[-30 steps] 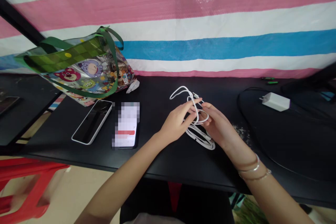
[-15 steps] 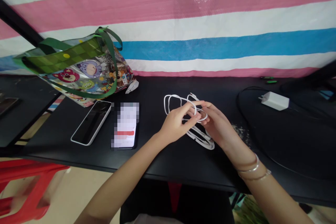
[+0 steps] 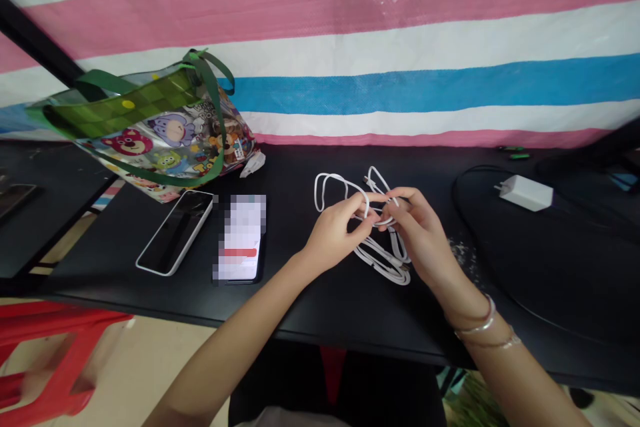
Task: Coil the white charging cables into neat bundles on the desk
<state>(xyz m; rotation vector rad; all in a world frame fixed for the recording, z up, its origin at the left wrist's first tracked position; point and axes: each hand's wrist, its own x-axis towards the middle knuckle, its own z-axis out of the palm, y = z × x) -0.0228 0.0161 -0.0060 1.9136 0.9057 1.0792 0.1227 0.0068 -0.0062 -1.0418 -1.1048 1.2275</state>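
Observation:
A white charging cable [image 3: 333, 177] is looped between my two hands, just above the black table. My left hand [image 3: 337, 233] pinches one part of it between thumb and fingers, with a loop standing out to the left. Close beside it, my right hand [image 3: 417, 227] grips another stretch of the cable between thumb and fingertips. One plug end [image 3: 369, 182] points up and away, behind the fingers. Below my hands lies a coiled white cable [image 3: 385, 267] on the table; whether it is part of the held one I cannot tell.
Two phones lie to the left: one with a dark screen [image 3: 175, 233], one lit [image 3: 243, 240]. Behind them stands a clear cartoon tote bag [image 3: 165, 140] with green handles. A white charger [image 3: 526, 193] and a black cord [image 3: 463, 213] are at right. A red stool [image 3: 65, 347] stands lower left.
My right hand has turned and closed its thumb and fingers on the cable, raising a narrow loop at the back. My left hand has stayed nearly in place.

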